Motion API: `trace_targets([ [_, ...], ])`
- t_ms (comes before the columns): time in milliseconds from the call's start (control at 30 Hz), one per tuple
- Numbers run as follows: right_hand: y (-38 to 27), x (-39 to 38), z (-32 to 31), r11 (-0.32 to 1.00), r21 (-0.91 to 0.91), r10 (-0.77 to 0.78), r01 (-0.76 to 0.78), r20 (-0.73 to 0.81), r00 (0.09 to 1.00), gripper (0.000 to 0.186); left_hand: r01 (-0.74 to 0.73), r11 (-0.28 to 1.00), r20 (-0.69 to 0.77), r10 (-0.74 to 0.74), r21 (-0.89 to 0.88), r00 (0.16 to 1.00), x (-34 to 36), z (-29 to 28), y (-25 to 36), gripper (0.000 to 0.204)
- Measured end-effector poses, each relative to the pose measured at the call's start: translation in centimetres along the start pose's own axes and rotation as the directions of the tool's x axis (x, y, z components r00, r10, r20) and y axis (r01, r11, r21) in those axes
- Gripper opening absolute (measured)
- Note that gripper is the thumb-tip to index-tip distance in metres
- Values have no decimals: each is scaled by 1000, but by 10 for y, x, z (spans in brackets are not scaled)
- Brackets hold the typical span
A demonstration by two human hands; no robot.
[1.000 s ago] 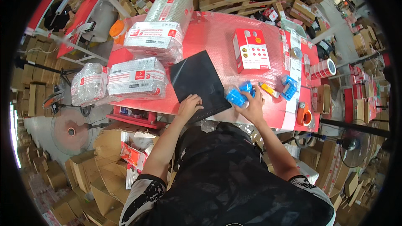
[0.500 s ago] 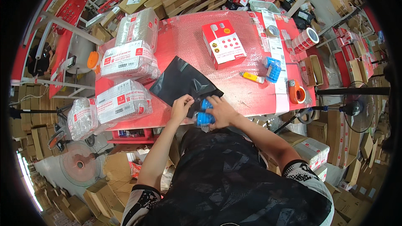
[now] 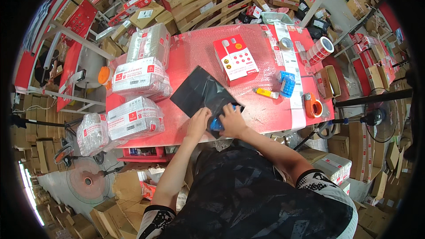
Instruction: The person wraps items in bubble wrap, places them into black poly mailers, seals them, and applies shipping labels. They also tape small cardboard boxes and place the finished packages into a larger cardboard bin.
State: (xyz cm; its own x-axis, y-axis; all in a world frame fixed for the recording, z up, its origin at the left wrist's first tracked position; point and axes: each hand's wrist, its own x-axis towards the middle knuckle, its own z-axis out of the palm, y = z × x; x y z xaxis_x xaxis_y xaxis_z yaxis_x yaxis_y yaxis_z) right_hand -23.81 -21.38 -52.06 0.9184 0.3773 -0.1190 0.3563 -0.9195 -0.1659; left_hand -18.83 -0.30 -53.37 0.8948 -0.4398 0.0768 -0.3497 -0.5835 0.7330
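Note:
A black plastic mailer bag [image 3: 199, 90] lies flat at the middle of the red table's near side. My left hand [image 3: 199, 124] pinches the bag's near edge, fingers closed. Over the bag's near right end, my right hand [image 3: 232, 123] grips a pack of blue pieces in clear wrap [image 3: 215, 125]. The pack is mostly hidden by the fingers and appears partly inside the bag's mouth. A similar blue pack [image 3: 287, 85] lies farther right, beside a yellow box cutter [image 3: 267, 93]. Beyond the bag stands a red and white box [image 3: 237, 59].
Bubble-wrapped parcels [image 3: 136, 117] stack along the table's left side. On the right are an orange tape dispenser [image 3: 313, 106], a stack of tape rolls [image 3: 320, 51] and a grey tape roll [image 3: 286, 44]. A green basket [image 3: 276, 18] sits at the far edge.
My right hand and the blue pack have moved onto the bag's near end, and less of the pack shows. My left hand has shifted right along the bag. The view has tilted slightly.

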Motion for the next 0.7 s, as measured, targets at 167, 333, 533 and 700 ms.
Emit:
trace_targets([
  [167, 8, -2, 10, 996, 61, -66, 65, 17, 998, 66, 46, 998, -70, -42, 52, 997, -3, 19, 10, 36],
  [333, 122, -60, -12, 883, 435, -83, 177, -227, 970, 45, 73, 960, 6, -78, 272, 997, -15, 20, 25, 45],
  [533, 78, -74, 2, 890, 275, -289, 364, -276, 917, 65, -18, 932, -84, 52, 361, 995, -15, 39, 16, 34],
  [700, 63, -74, 34, 867, 171, -348, 468, -464, 815, 65, 24, 923, -116, 22, 384, 993, -24, 40, 28, 25],
])
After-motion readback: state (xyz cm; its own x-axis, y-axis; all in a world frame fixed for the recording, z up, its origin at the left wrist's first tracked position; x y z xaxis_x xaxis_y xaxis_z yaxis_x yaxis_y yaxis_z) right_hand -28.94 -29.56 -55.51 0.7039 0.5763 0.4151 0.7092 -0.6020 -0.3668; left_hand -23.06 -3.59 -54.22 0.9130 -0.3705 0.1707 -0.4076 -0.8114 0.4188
